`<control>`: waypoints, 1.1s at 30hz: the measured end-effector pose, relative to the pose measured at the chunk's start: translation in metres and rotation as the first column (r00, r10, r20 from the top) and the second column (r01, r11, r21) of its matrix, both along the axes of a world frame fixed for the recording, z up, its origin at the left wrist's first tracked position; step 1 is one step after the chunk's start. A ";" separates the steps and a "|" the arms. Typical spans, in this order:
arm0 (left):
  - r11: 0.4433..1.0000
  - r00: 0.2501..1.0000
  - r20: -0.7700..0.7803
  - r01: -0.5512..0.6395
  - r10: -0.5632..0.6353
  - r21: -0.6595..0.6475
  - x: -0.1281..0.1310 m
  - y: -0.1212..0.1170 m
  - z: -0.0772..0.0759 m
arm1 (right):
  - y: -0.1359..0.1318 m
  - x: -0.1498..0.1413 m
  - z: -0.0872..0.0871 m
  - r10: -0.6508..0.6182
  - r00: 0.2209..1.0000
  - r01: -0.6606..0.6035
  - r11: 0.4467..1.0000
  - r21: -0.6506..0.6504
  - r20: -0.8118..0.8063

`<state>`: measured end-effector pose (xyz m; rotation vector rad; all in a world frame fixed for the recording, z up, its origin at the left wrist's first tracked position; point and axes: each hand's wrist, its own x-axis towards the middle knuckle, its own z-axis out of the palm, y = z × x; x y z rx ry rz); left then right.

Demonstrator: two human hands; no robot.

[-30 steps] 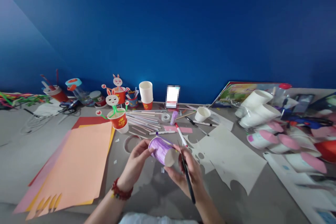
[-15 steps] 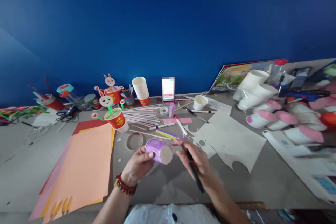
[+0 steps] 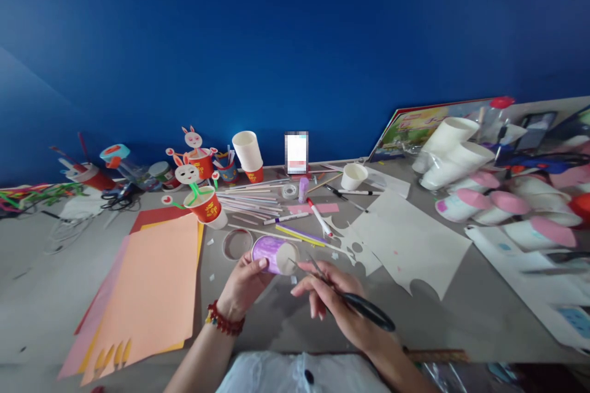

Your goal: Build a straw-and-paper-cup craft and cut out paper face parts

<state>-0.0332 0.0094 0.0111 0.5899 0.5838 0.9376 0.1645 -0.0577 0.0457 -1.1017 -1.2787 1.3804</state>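
My left hand is wrapped round a paper cup coloured purple on its side, tipped so its pale base faces right. Black-handled scissors are gripped in my right hand, their blades slightly apart and pointing at the cup's base. The tips are close to the base; whether they touch it I cannot tell. Just behind the cup lies a roll of tape. A few small white paper scraps are scattered on the grey table around the cup.
Coloured paper sheets lie at left. Cup rabbits, paper straws and markers stand or lie behind my hands. Cut white paper spreads at right, beside several white cups and pink-ended cups.
My right hand has turned the scissors, bringing the blades out towards the cup's base and the handles to the right. The cup has shifted slightly up and left.
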 end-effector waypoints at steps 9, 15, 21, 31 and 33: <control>1.000 1.000 -0.011 -0.005 0.006 0.014 -0.003 0.002 -0.003 | 0.004 -0.001 -0.008 -0.084 0.991 0.078 0.995 0.061 0.101; 0.999 1.000 -0.016 -0.012 0.013 0.030 -0.003 0.001 -0.002 | 0.006 -0.001 -0.001 -0.066 0.988 0.052 0.993 0.102 0.137; 0.999 0.999 -0.041 -0.015 0.016 0.044 -0.004 0.001 -0.002 | 0.004 -0.003 -0.003 -0.092 0.992 0.086 0.994 0.068 0.084; 0.998 0.998 -0.063 0.006 -0.002 0.063 -0.004 0.002 -0.004 | 0.005 -0.004 -0.003 -0.097 0.993 0.094 0.995 0.041 0.072; 0.997 0.997 -0.081 -0.001 0.007 0.079 -0.005 0.002 -0.004 | 0.006 -0.004 -0.001 -0.092 0.992 0.090 0.996 0.029 0.081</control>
